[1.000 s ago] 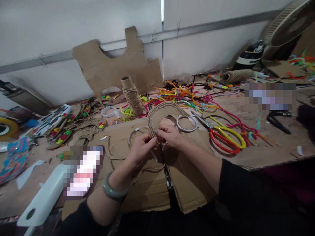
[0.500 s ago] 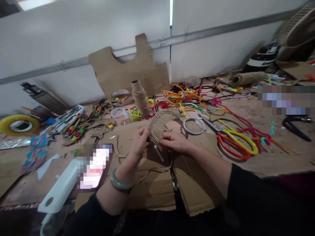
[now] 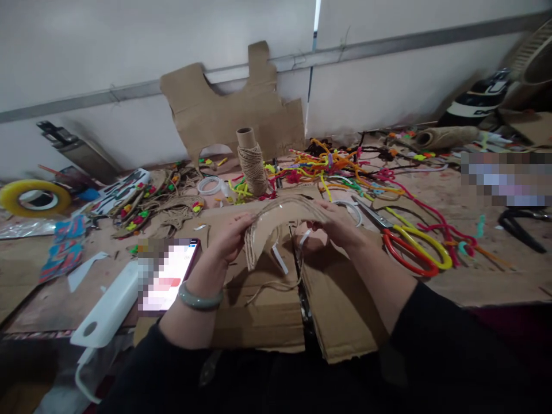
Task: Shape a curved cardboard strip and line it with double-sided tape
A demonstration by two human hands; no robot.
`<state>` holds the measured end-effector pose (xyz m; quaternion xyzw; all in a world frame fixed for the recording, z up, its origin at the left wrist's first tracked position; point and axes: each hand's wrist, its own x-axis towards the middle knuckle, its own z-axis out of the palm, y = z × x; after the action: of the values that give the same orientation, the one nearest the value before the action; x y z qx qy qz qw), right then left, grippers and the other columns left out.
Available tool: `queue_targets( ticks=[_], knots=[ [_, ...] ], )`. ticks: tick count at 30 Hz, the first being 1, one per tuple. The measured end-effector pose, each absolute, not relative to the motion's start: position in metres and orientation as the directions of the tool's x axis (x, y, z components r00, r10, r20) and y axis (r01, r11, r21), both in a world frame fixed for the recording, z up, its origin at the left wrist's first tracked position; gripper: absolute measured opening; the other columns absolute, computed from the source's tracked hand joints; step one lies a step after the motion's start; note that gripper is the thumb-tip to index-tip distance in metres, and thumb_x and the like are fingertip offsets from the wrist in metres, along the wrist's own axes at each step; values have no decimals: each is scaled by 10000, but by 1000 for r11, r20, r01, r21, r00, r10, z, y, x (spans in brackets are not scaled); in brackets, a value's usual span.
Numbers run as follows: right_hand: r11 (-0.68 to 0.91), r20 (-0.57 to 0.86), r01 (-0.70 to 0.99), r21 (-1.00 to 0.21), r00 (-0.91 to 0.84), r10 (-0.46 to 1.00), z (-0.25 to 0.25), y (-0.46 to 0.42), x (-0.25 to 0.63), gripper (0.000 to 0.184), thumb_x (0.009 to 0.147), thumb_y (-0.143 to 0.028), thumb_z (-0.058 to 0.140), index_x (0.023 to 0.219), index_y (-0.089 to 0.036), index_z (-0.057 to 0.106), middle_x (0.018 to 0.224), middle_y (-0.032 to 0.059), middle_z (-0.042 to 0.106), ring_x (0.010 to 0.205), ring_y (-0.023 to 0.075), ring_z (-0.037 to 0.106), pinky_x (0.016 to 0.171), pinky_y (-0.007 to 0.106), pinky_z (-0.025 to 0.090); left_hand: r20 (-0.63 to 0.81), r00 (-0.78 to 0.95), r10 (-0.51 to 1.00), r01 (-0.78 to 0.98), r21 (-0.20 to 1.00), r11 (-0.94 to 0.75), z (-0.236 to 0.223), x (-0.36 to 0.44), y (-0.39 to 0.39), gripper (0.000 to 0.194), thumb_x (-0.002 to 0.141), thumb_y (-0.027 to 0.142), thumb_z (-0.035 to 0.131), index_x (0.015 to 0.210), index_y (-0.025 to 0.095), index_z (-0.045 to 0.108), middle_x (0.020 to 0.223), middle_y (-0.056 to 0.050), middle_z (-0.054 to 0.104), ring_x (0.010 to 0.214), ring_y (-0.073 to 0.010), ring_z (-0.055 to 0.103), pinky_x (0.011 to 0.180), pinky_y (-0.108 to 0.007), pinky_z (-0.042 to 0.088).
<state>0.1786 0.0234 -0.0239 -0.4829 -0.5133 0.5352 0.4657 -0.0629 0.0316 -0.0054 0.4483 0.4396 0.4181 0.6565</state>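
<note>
Both my hands hold up a curved cardboard arch (image 3: 276, 221) edged with jute twine, lifted off the flat cardboard sheets (image 3: 263, 322). My left hand (image 3: 230, 236) grips its left leg, fingers closed; a green bangle sits on that wrist. My right hand (image 3: 336, 224) grips the arch's right end. A loose twine tail (image 3: 276, 284) and a white strip (image 3: 279, 259) hang below the arch. A spool of jute twine (image 3: 252, 164) stands just beyond.
Red-and-yellow scissors (image 3: 409, 244) lie right of my hands, a white tape ring (image 3: 351, 207) behind my right hand. Coloured pipe cleaners (image 3: 340, 167) litter the back. A phone (image 3: 168, 276) and white plastic piece (image 3: 107, 313) lie left; yellow tape roll (image 3: 34, 198) far left.
The arch lay flat while my fingers pinched twine at its base; now both hands have spread to its ends and lifted it upright off the cardboard. The view has shifted left.
</note>
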Motion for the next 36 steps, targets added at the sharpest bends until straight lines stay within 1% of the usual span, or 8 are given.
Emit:
queue_targets(
  ticks=[3, 7, 10, 16, 23, 27, 32, 36],
  knots=[
    [-49, -58, 45, -998, -215, 975, -20, 19, 181, 471, 759, -640, 556, 780, -178, 647, 703, 20, 607, 607, 123, 502, 566, 260, 394, -231, 356, 906, 80, 973, 217, -8, -65, 29, 292, 644, 436, 753, 641, 158, 660, 580, 2, 580, 520, -99, 475, 480, -222, 354],
    [20, -58, 201, -979, -374, 926, -19, 17, 179, 331, 739, -514, 642, 751, -185, 674, 717, 5, 609, 643, 117, 504, 601, 251, 399, -205, 405, 891, 237, 965, 114, -10, -65, 28, 315, 692, 468, 718, 647, 161, 663, 585, 2, 567, 527, -94, 455, 477, -221, 329],
    [9, -119, 297, -955, -412, 903, -24, 20, 179, 276, 743, -442, 645, 849, -198, 717, 732, -3, 639, 648, 119, 511, 590, 245, 404, -202, 367, 908, 208, 969, 131, -8, -64, 31, 391, 684, 536, 709, 610, 159, 638, 556, -7, 561, 491, -90, 441, 462, -227, 322],
    [72, -72, 351, -934, -380, 922, -38, 28, 179, 246, 742, -355, 614, 861, -173, 729, 791, 14, 691, 692, 138, 549, 664, 276, 436, -41, 22, 999, 87, 995, 39, -14, -63, 41, 462, 649, 601, 707, 612, 155, 593, 541, -13, 578, 491, -95, 503, 498, -228, 382],
    [274, 35, 508, -817, -431, 902, -31, 29, 179, 122, 767, -250, 603, 716, -208, 705, 751, 31, 676, 702, 167, 547, 681, 293, 406, 41, -9, 999, 83, 996, -40, -17, -60, 44, 410, 679, 551, 696, 631, 162, 579, 553, -1, 582, 494, -94, 511, 508, -232, 402],
    [337, 90, 619, -709, -394, 915, -21, 25, 172, 203, 778, -183, 595, 579, -205, 625, 685, 41, 623, 642, 155, 501, 631, 285, 355, 116, 30, 993, 57, 991, -117, -21, -56, 42, 410, 693, 559, 686, 649, 164, 583, 565, 6, 575, 511, -93, 513, 513, -226, 403],
    [247, 71, 742, -623, -261, 963, 8, 19, 185, 131, 788, -218, 621, 667, -203, 669, 642, 18, 640, 581, 139, 500, 588, 273, 328, 199, 52, 979, 74, 976, -203, -9, -51, 33, 377, 773, 510, 634, 631, 167, 567, 564, 4, 572, 522, -94, 507, 540, -232, 400],
    [136, 192, 918, -372, -67, 979, 66, 6, 229, 201, 815, -310, 603, 809, -163, 740, 718, 59, 692, 628, 145, 555, 591, 282, 323, 304, 136, 943, 108, 942, -319, 26, -35, -7, 340, 827, 413, 591, 591, 168, 583, 556, -3, 568, 538, -94, 505, 562, -241, 405]
  ],
)
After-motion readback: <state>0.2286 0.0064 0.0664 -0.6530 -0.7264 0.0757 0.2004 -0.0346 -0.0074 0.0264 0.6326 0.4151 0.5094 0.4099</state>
